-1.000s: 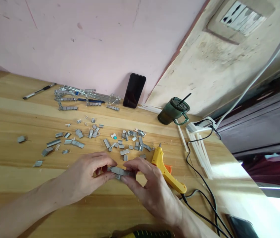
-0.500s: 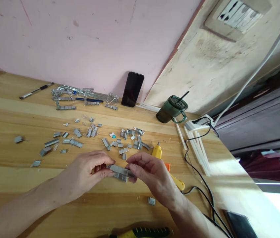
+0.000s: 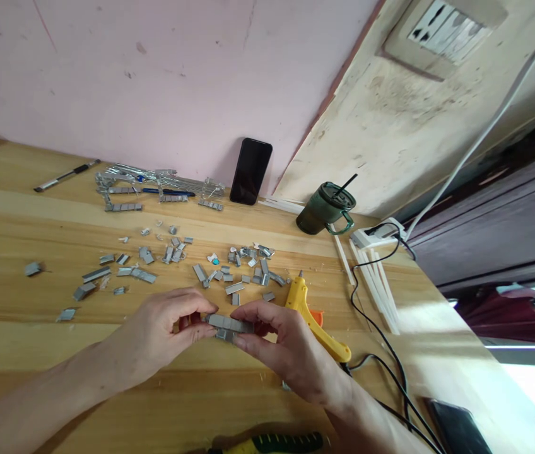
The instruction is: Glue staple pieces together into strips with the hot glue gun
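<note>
A short grey segmented strip (image 3: pixel 229 324), looking like a row of small staple-like metal pieces, is held level above the table. My left hand (image 3: pixel 173 325) pinches its left end between thumb and fingers. At the right end, my right hand (image 3: pixel 277 331) has its thumb below and fingers above, closed on the strip. Just under the strip another grey piece (image 3: pixel 224 335) shows, partly hidden; whether it is joined to the strip I cannot tell. Beyond the hands lie several loose grey metal pieces (image 3: pixel 235 288). A yellow glue gun (image 3: pixel 312 318) rests beside my right hand.
At the back are thin metal rods (image 3: pixel 177 183), a pen (image 3: pixel 66 175) and an upright phone (image 3: pixel 251 171). A green mug (image 3: pixel 325 208), white sticks (image 3: pixel 376 290), a power strip (image 3: pixel 378 234) and black cable (image 3: pixel 390 347) lie right. A yellow-black tool handle (image 3: pixel 286 442) is at the front.
My right hand has shifted its grip, with its thumb now lower and fingers above the strip. More of the glue gun shows, and the small piece below the right hand is now mostly covered.
</note>
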`<state>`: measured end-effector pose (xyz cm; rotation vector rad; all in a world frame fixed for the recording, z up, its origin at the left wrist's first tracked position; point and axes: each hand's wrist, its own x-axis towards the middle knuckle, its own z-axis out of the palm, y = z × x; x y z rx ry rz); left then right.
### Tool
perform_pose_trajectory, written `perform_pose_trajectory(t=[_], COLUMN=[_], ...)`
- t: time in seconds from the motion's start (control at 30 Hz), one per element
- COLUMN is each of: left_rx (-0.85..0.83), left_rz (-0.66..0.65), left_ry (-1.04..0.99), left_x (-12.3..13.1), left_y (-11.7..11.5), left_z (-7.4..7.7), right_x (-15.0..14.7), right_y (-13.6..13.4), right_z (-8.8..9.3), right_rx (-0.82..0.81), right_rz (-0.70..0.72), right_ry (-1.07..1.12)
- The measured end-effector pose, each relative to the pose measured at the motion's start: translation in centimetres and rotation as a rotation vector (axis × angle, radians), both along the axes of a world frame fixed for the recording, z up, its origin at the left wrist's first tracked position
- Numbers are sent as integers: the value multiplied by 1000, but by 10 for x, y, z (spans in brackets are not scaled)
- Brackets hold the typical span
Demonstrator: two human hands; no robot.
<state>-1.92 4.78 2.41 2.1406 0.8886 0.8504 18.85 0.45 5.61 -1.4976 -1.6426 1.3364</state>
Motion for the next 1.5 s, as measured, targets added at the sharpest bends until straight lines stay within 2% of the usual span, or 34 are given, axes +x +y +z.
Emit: perform_pose_trajectory(t=[0.2,0.4,0.6,0.87,0.97,1.07,1.23,1.33,1.5], left_rx=[-15,-47,-61,-43,-34,-24,-12,-12,-39], left_rz=[5,-10,-1,-5,2,0,-5,-4,4], left_ry=[4,31,37,36,26,19,10,9,0], left_x=[0,0,1,2,3,3,1,1,2], left_y=[0,0,0,1,1,0,-1,0,-2], left_z=[-1,4,6,3,4,6,4,1,0], right_x=[-2,1,0,-2,-1,4,16,21,22], right_y=[-1,-3,-3,-5,-4,-1,5,6,3], right_z=[2,-2,-4,-6,-4,-2,-9,-13,-12], right_rx=[169,353,410,402,332,136,-201,-290,-427], right_rz=[-5,13,24,24,3,-32,-29,-38,-61], right_ry=[-111,-183,-202,-188,-140,-18,449,631,776])
